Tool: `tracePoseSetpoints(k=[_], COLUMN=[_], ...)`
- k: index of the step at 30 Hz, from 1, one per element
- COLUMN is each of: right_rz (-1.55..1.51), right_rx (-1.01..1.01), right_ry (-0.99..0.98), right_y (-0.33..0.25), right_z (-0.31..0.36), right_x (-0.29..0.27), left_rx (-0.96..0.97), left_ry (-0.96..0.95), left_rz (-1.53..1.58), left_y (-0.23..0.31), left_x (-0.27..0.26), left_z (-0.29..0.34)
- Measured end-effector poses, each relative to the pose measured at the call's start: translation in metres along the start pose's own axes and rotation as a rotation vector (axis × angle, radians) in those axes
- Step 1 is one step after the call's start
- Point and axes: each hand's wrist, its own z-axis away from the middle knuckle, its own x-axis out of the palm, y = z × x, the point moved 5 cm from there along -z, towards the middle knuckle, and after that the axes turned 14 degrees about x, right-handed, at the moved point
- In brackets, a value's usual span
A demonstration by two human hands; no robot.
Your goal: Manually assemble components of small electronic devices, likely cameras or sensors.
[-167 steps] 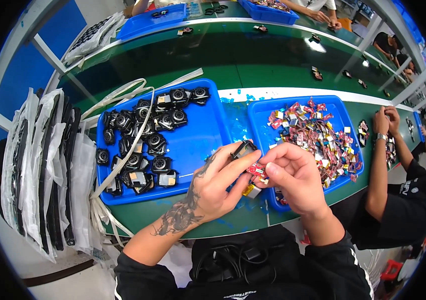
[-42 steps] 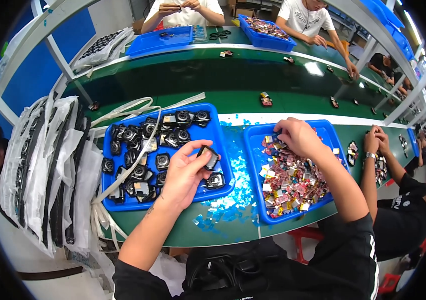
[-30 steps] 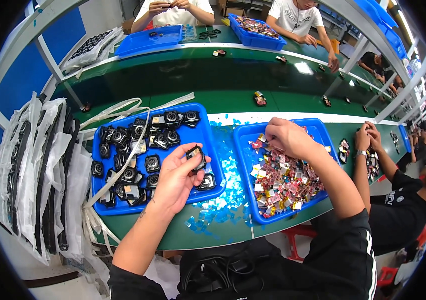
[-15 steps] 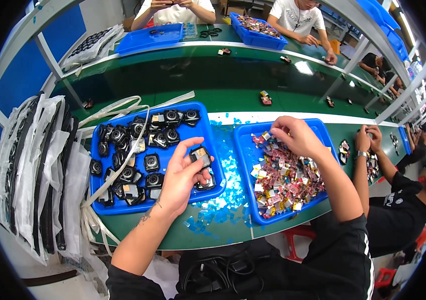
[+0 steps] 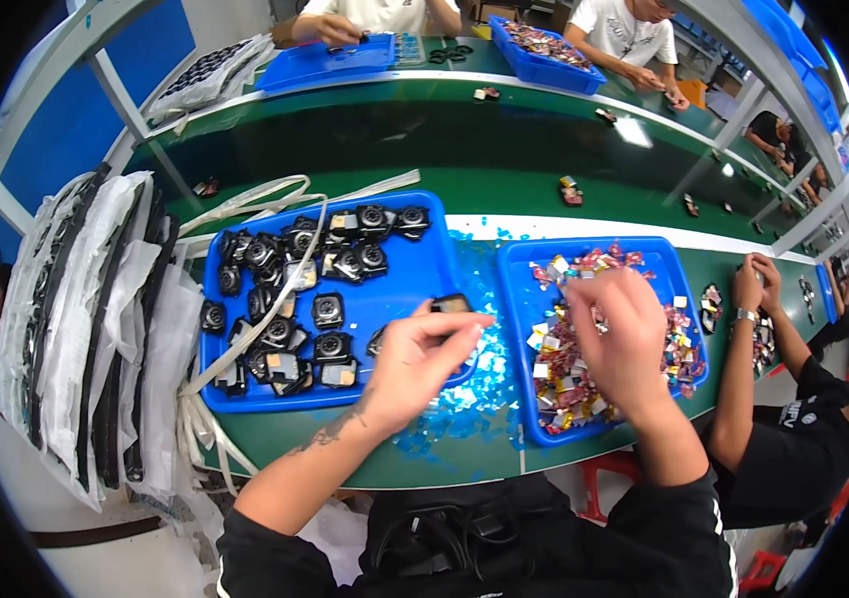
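My left hand [image 5: 412,361] grips a black smartwatch case [image 5: 451,304] between thumb and fingers, at the right side of the left blue tray [image 5: 395,294]. In that tray lie several similar cases [image 5: 328,311], some showing a round sensor back. My right hand [image 5: 620,324] hovers above the right blue tray [image 5: 514,299], its fingers bent together and slightly blurred. Whatever they may hold is hidden. Beneath it is a heap of small red, yellow and white electronic parts [image 5: 569,374].
Small blue film pieces [image 5: 479,384] litter the green table between the trays. White straps [image 5: 295,289] cross the left tray. Wrapped stacked sheets [image 5: 96,329] stand at left. Beyond runs a green conveyor [image 5: 365,130] with scattered parts. A co-worker's hands [image 5: 758,279] work at right.
My left hand has moved right with the smartwatch case, which has turned. My right hand has shifted slightly right and lower over the parts. The view has swung a little.
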Motion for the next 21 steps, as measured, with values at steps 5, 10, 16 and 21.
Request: tracePoseSetpoints(k=[5, 10, 16, 21], right_rz=[0.003, -0.102, -0.493, -0.594], right_rx=[-0.132, -0.088, 0.423, 0.495], right_ry=[-0.024, -0.136, -0.359, -0.679], right_y=[-0.05, -0.055, -0.033, -0.022], right_z=[0.029, 0.028, 0.011, 0.009], right_x=[0.015, 0.018, 0.019, 0.037], left_rx=[0.123, 0.0, 0.171, 0.251], left_ry=[0.002, 0.063, 0.097, -0.028], left_rz=[0.016, 0.077, 0.087, -0.157], left_y=[0.008, -0.005, 0.007, 0.014], left_x=[0.015, 0.002, 0.008, 0.009], left_z=[0.005, 0.005, 0.007, 0.01])
